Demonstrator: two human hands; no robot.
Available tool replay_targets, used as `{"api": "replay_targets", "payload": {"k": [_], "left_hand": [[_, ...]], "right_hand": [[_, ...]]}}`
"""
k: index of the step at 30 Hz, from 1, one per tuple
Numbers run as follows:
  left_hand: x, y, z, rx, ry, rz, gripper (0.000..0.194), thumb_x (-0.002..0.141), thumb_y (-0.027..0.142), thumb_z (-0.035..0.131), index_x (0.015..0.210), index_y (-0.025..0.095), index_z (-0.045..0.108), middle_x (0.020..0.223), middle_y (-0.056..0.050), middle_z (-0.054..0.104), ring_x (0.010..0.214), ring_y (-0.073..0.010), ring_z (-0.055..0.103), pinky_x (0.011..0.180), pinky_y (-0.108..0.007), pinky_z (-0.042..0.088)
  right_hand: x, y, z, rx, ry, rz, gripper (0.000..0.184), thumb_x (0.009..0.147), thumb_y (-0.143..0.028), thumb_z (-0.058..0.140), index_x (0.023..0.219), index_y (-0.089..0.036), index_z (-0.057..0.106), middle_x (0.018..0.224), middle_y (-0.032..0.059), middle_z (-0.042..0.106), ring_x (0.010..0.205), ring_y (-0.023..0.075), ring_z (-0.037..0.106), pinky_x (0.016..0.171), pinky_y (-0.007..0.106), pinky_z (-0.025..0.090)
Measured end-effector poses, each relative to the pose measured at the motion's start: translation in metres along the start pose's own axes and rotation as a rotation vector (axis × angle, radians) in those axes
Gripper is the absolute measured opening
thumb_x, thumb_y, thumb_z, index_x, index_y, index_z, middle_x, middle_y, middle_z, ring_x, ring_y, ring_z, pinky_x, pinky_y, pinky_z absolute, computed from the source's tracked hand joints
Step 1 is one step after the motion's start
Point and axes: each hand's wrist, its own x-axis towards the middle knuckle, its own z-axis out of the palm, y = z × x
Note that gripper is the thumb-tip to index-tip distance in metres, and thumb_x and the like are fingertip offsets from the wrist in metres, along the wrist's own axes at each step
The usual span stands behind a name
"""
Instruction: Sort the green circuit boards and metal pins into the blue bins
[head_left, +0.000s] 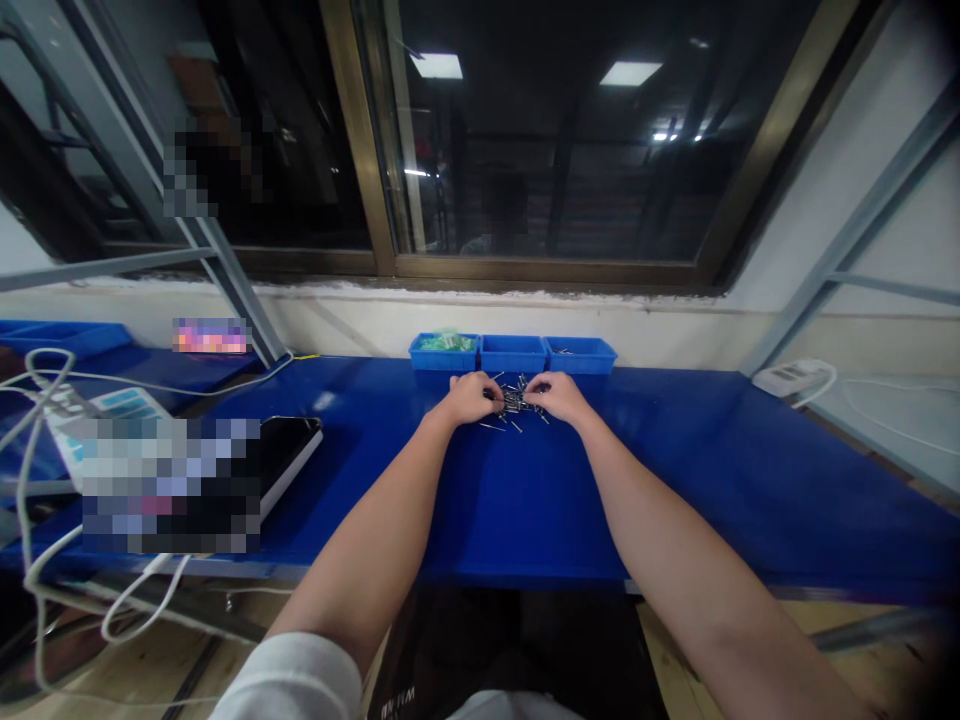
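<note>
Both of my arms reach out over a blue table (pixel 525 490). My left hand (pixel 470 396) and my right hand (pixel 559 394) meet at a small pile of thin metal pins (pixel 514 403) lying on the table. The fingers of both hands are curled and pinched together at the pile. What each pinch holds is too small to make out. A few loose pins lie just in front of the pile.
Three small blue bins (pixel 514 353) stand in a row behind the pile; the left one holds green parts (pixel 445 342). A dark flat device (pixel 289 450) and white cables (pixel 45 400) lie at the left. A white power strip (pixel 791 377) sits at the right. A window is behind.
</note>
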Motion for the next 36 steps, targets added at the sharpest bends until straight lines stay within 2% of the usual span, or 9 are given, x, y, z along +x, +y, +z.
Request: {"api": "replay_targets", "payload": {"k": [6,18,23,30,36], "left_hand": [[0.0,0.001,0.0,0.039,-0.069,0.014,0.018,0.068,0.033,0.06,0.078,0.027,0.073,0.092,-0.001,0.067,0.086,-0.0208,0.06,0.087,-0.035,0.037],[0.002,-0.003,0.004,0.049,-0.135,0.026,0.017,0.073,0.029,0.055,0.079,0.025,0.071,0.093,-0.001,0.068,0.093,-0.0213,0.059,0.093,-0.038,0.034],[0.002,-0.002,0.005,0.044,-0.086,0.02,0.018,0.077,0.029,0.051,0.079,0.022,0.067,0.094,-0.003,0.067,0.093,-0.0217,0.059,0.09,-0.039,0.034],[0.001,0.002,0.005,0.044,0.023,-0.003,0.019,0.081,0.026,0.047,0.082,0.021,0.064,0.098,-0.005,0.063,0.097,-0.0224,0.056,0.089,-0.039,0.034],[0.002,0.004,0.007,0.022,0.062,0.0,0.02,0.084,0.028,0.044,0.088,0.02,0.062,0.102,-0.005,0.061,0.099,-0.0224,0.054,0.089,-0.039,0.034]], "right_hand": [[-0.001,-0.002,0.002,-0.018,0.007,0.038,0.014,0.063,-0.028,0.065,0.07,-0.018,0.07,0.071,0.0019,0.067,0.064,0.0141,0.055,0.062,0.026,0.041],[-0.003,-0.008,0.004,0.003,-0.012,0.051,0.012,0.064,-0.026,0.064,0.071,-0.019,0.07,0.075,0.0022,0.069,0.07,0.0156,0.058,0.067,0.027,0.042],[-0.001,-0.006,0.006,0.057,-0.007,0.005,0.011,0.065,-0.024,0.062,0.07,-0.018,0.069,0.07,0.0021,0.067,0.066,0.015,0.057,0.064,0.027,0.043],[0.0,-0.008,0.006,0.382,-0.099,0.003,0.014,0.065,-0.025,0.062,0.074,-0.016,0.066,0.066,0.0026,0.066,0.064,0.0157,0.06,0.064,0.028,0.045],[-0.001,-0.012,0.002,0.442,-0.113,0.005,0.016,0.063,-0.03,0.064,0.069,-0.016,0.066,0.065,0.0033,0.067,0.063,0.0156,0.06,0.064,0.028,0.045]]}}
